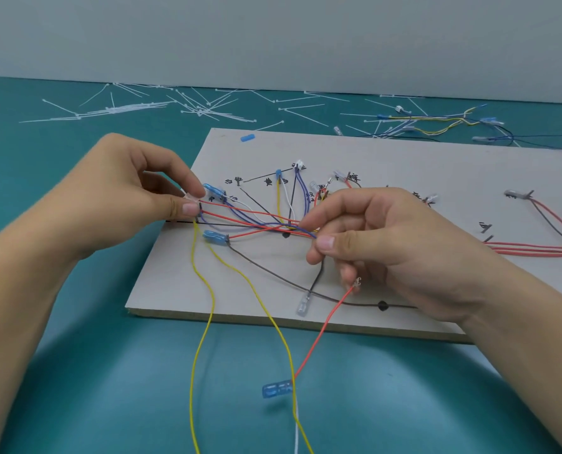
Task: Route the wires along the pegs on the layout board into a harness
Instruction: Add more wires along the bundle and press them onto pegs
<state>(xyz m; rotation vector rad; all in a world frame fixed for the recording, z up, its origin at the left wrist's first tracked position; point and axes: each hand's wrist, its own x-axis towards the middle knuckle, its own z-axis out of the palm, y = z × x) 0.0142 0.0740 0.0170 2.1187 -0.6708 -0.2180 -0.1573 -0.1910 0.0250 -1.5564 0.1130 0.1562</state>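
Observation:
The pale layout board (387, 165) lies on the teal table with pegs and handwritten labels. A bundle of red, purple, black and yellow wires (256, 222) runs across its left half. My left hand (132, 198) pinches a clear terminal (193, 200) at the board's left edge, beside a blue terminal (212, 190). My right hand (394, 253) pinches the wire bundle near the board's middle between thumb and forefinger. A red wire (325, 326) hangs from under this hand down to a blue terminal (277, 389). Two yellow wires (204, 322) trail off the board toward me.
Many white cable ties (142, 108) lie scattered along the table's far side. A loose finished harness of yellow and blue wires (437, 124) lies at the back right. More red wires (535, 249) run along the board's right part. A loose blue terminal (247, 138) lies on the board's far corner.

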